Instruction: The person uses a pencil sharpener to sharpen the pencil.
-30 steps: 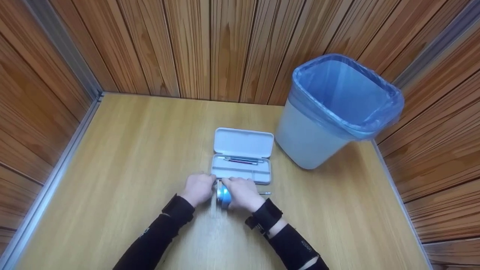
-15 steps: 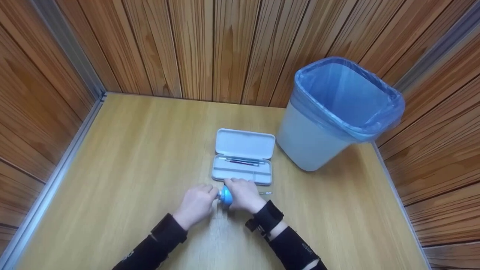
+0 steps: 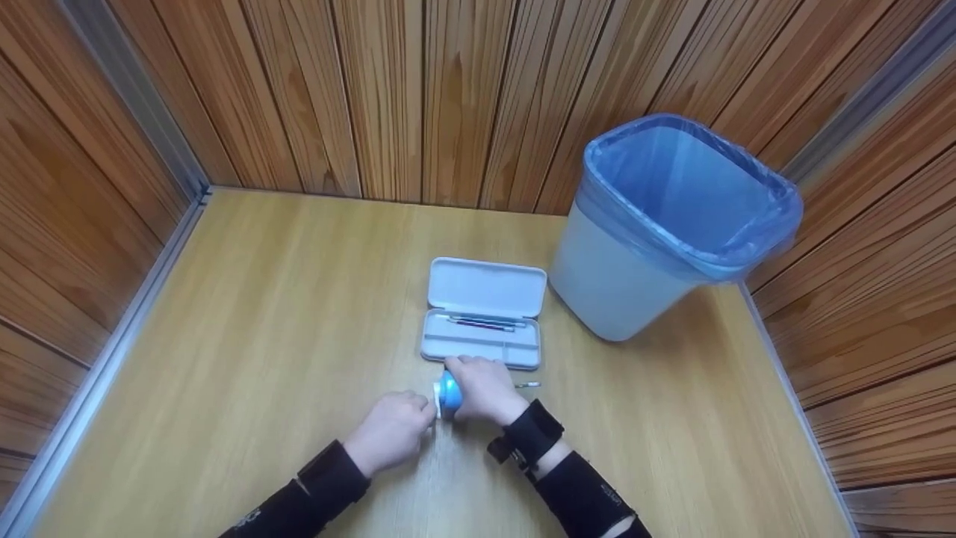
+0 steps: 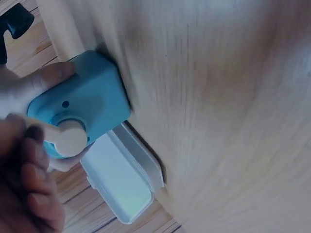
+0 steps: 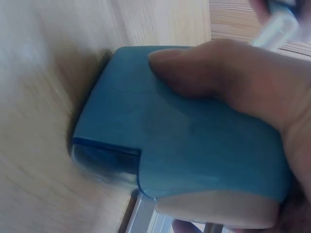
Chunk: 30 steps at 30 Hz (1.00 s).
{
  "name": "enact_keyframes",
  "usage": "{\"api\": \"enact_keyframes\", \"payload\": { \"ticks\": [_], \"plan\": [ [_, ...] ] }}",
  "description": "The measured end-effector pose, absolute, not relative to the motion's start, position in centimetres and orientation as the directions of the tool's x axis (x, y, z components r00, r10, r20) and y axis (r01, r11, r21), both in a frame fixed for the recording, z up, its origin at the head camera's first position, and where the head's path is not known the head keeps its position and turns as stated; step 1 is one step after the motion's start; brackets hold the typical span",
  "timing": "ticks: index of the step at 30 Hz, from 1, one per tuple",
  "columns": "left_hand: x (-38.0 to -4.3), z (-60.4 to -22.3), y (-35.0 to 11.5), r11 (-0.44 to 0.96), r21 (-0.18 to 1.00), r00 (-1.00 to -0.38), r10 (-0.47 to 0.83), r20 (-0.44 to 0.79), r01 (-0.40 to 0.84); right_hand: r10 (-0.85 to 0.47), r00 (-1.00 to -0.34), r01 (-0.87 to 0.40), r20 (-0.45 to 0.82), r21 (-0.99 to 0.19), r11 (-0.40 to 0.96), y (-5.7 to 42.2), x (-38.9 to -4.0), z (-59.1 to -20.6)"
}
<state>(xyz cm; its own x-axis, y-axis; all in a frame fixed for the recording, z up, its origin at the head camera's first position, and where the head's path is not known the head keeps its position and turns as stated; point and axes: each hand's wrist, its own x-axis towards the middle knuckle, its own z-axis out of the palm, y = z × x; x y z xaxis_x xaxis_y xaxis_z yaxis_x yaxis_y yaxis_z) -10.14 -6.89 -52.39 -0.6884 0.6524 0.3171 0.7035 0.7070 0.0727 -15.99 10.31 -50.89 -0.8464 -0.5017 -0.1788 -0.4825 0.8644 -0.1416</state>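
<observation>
A blue hand-crank pencil sharpener (image 3: pixel 449 391) stands on the table, its white crank (image 4: pixel 71 138) facing left. My right hand (image 3: pixel 485 388) grips the sharpener's body from the right, the thumb lying across its blue top in the right wrist view. With curled fingers, my left hand (image 3: pixel 394 430) holds the end of the crank, seen more closely in the left wrist view. A thin pencil (image 3: pixel 528 384) sticks out to the right beyond my right hand; its other end is hidden. The sharpener's clear drawer (image 5: pixel 104 159) shows low in the right wrist view.
Just behind the sharpener lies an open white pencil case (image 3: pixel 487 287), with pencils (image 3: pixel 482 323) in its rear compartment. A bin (image 3: pixel 620 276) lined with a blue bag stands at the back right. Wood-panelled walls (image 3: pixel 455 104) enclose the table.
My left hand has moved down and toward me, and the crank now hangs lower, having turned. My right hand and the sharpener stay in place.
</observation>
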Motion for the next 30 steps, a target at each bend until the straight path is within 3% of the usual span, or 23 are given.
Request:
{"api": "enact_keyframes", "payload": {
  "ticks": [9,14,25,30],
  "plan": [
    [-12.5,-54.7,-6.4,0.772,0.234,-0.796,0.606,0.014,0.592,-0.535,-0.832,-0.520,-0.145,-0.129,0.844,10.5,-16.1,-50.9],
    [-14.9,-55.0,-6.3,0.827,0.249,-0.837,0.539,-0.092,0.504,-0.571,-0.814,-0.561,-0.109,-0.111,0.821,10.7,-16.1,-50.9],
    [-17.5,-53.7,-5.8,0.877,0.181,-0.895,0.444,0.048,0.445,-0.535,-0.834,-0.511,-0.135,-0.176,0.841,10.9,-16.1,-50.7],
    [-17.4,-52.7,-5.9,0.869,0.164,-0.880,0.441,0.174,0.468,-0.494,-0.852,-0.458,-0.177,-0.207,0.864,10.7,-15.9,-50.7]
  ]
}}
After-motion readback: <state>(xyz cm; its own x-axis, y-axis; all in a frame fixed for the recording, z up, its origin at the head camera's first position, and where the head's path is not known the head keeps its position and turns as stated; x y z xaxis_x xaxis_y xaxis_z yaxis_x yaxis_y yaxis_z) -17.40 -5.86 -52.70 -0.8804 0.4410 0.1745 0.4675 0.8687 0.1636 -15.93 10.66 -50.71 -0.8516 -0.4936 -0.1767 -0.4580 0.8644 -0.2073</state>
